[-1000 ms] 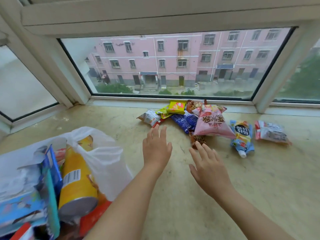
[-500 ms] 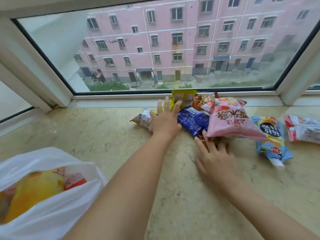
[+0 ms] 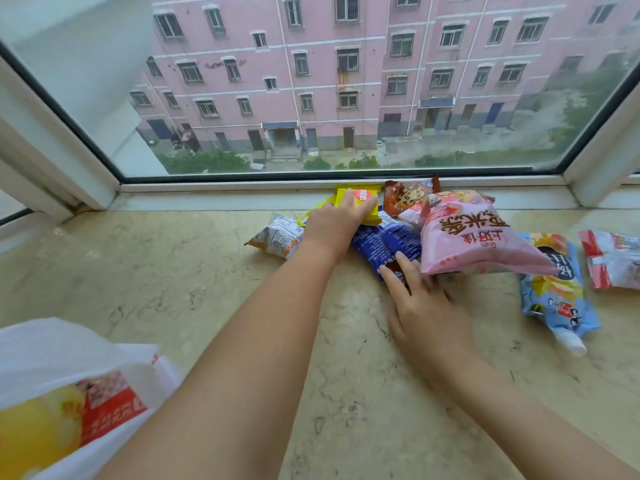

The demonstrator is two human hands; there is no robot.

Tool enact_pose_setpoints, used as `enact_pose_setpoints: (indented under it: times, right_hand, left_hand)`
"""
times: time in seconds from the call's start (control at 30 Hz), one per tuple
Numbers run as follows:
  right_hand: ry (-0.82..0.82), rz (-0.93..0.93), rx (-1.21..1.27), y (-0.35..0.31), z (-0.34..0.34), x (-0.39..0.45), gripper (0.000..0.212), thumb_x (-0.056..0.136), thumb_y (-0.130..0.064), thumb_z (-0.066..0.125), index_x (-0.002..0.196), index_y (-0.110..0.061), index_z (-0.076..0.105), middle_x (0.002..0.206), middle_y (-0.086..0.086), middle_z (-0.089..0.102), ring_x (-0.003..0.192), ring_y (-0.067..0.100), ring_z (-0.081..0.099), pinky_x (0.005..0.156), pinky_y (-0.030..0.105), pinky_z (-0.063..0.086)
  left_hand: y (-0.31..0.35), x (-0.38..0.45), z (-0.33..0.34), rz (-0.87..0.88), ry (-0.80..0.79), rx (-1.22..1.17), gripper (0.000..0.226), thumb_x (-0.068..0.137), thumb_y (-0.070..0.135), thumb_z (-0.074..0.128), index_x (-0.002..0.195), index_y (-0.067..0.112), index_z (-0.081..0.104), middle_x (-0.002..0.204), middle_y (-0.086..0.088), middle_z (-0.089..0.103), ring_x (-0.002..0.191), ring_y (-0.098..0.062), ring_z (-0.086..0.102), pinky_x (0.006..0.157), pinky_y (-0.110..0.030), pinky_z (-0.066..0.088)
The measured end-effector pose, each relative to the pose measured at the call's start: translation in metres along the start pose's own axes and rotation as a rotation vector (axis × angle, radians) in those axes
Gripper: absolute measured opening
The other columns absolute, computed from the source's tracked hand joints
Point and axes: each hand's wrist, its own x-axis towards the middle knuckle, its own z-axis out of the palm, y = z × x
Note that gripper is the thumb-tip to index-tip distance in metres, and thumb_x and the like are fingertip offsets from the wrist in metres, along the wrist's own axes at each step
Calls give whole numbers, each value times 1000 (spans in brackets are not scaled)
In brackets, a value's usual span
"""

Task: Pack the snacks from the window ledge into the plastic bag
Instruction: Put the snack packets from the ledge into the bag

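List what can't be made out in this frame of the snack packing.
- Plastic bag, head view: cut off by the left and bottom edges; its contents show only through the film.
- Left hand: its palm covers the yellow packet; grip unclear.
- Red-and-white packet: cut off by the right edge.

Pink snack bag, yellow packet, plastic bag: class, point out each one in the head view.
pink snack bag (image 3: 474, 237), head view, middle of its printed face
yellow packet (image 3: 349, 197), head view, top face
plastic bag (image 3: 52, 348), head view, white upper wall
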Motion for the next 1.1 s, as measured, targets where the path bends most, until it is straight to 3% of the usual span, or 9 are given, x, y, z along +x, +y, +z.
enact_pose_setpoints:
  times: [0.07, 0.2, 0.3, 0.57, 0.63, 0.77, 0.9, 1.0, 1.1]
  right_hand:
    - [1, -8, -2, -2, 0, 1, 61, 62, -13, 81, 121, -11, 64, 131, 16, 58, 94, 39, 64, 61, 40, 55]
    - [-11, -5, -21, -6, -6, -5, 61, 59, -17, 83, 117, -10, 66, 126, 15, 62, 82, 39, 65, 50, 38, 53]
    - [-1, -10, -25, -9, -11, -17, 55, 63, -15, 83, 115, -9, 67, 122, 15, 64, 88, 38, 65, 42, 35, 50]
    - [1, -25, 39, -18, -42, -95, 56, 53, -8, 84, 107, -2, 70, 110, 14, 67, 96, 30, 66, 59, 34, 55]
    - [-25, -33, 48, -21, -53, -122, 57, 51, -8, 83, 107, -2, 70, 110, 14, 67, 96, 30, 66, 61, 34, 56]
    - [-64, -6, 94, -27, -74, -175, 55, 52, -7, 84, 105, -4, 71, 111, 12, 67, 101, 27, 62, 57, 32, 55]
    - [-115, 15, 127, -27, -90, -218, 58, 51, -6, 83, 107, -4, 70, 115, 10, 65, 106, 22, 51, 56, 29, 54]
    - [-168, 41, 147, -24, -102, -244, 56, 55, -5, 82, 110, -4, 68, 119, 9, 63, 106, 24, 57, 53, 28, 53]
    - [-191, 70, 168, -20, -110, -266, 52, 62, -7, 79, 112, -5, 66, 124, 7, 60, 109, 23, 56, 51, 28, 52]
  left_hand:
    - [1, -6, -2, -23, -9, -21, 77, 93, -3, 42, 152, 34, 10, 153, -12, 27, 105, -33, 61, 65, -36, 43]
    - [6, -27, -9, -133, -9, -129, 74, 93, -5, 38, 153, 31, 13, 151, -15, 31, 98, -35, 63, 68, -38, 47]
    - [14, -50, -13, -183, 21, -192, 75, 92, -5, 39, 152, 31, 14, 147, -13, 35, 96, -34, 63, 69, -37, 47]
    - [57, -164, -9, -274, -34, -277, 70, 94, -3, 36, 153, 28, 12, 152, -16, 26, 123, -38, 47, 82, -43, 50]
    - [67, -192, -6, -274, -18, -284, 72, 91, -4, 42, 152, 28, 20, 151, -18, 31, 121, -39, 50, 77, -43, 53]
    - [89, -244, -2, -268, 91, -259, 77, 64, -4, 74, 132, 25, 56, 124, -19, 62, 92, -38, 68, 46, -35, 54]
    - [112, -292, -4, -206, 141, -247, 69, 72, 1, 56, 136, 25, 43, 126, -19, 60, 100, -38, 66, 53, -38, 59]
    - [130, -326, -5, -220, 143, -248, 86, 58, -5, 78, 134, 27, 55, 128, -18, 60, 104, -39, 65, 48, -37, 58]
    - [144, -359, -7, -222, 132, -294, 85, 58, 6, 81, 135, 30, 54, 137, -13, 54, 117, -36, 59, 49, -36, 56]
